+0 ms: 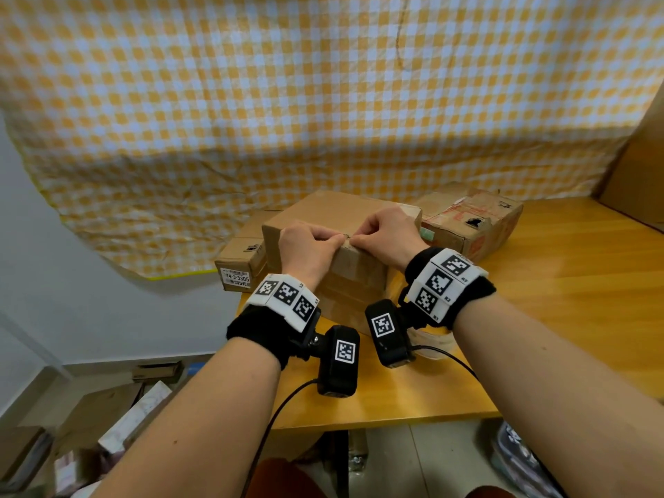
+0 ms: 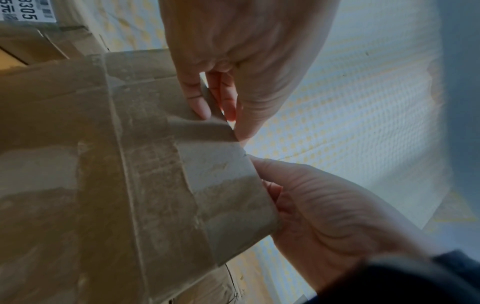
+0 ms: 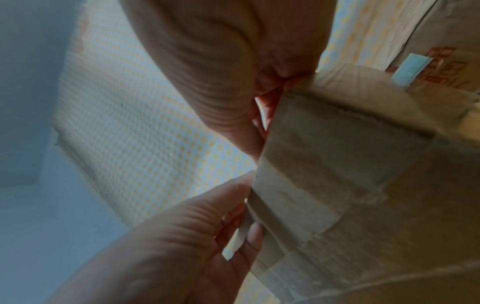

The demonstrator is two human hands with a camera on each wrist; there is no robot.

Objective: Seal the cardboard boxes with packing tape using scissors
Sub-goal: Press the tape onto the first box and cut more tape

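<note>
Nearest the camera, a partly hidden roll of pale packing tape [image 1: 433, 341] lies on the yellow wooden table [image 1: 539, 318], just behind the right wrist, close enough to grab. No scissors visible in any view.

Next, both hands sit at the near top edge of the middle brown cardboard box [image 1: 345, 267], thumbs almost touching. Left hand [image 1: 309, 249]: fingers curled over the top, thumb on the front face, gripping the box edge. Right hand [image 1: 390, 235]: same, fingers curled over the rim, thumb tip pressed at the seam. From the left wrist camera, the other hand's fingertips [image 2: 200, 107] pinch a lifted corner of cardboard flap or old tape at the edge; cannot tell which. Likely they are squeezing the flaps shut and flattening the edge so fresh tape will lie flat. The front face already carries worn strips of older clear tape [image 2: 228, 205].

Box count: three on the table. The held one in the middle; a lower small brown box with a white barcode label [image 1: 237, 262] touching its left side; a battered brown box with red print and a torn hole [image 1: 470, 224] behind right, just beside it.

Farthest, a yellow-and-white checked cloth [image 1: 323, 102] hangs as backdrop.

Hands: two. Tape rolls: one.
</note>
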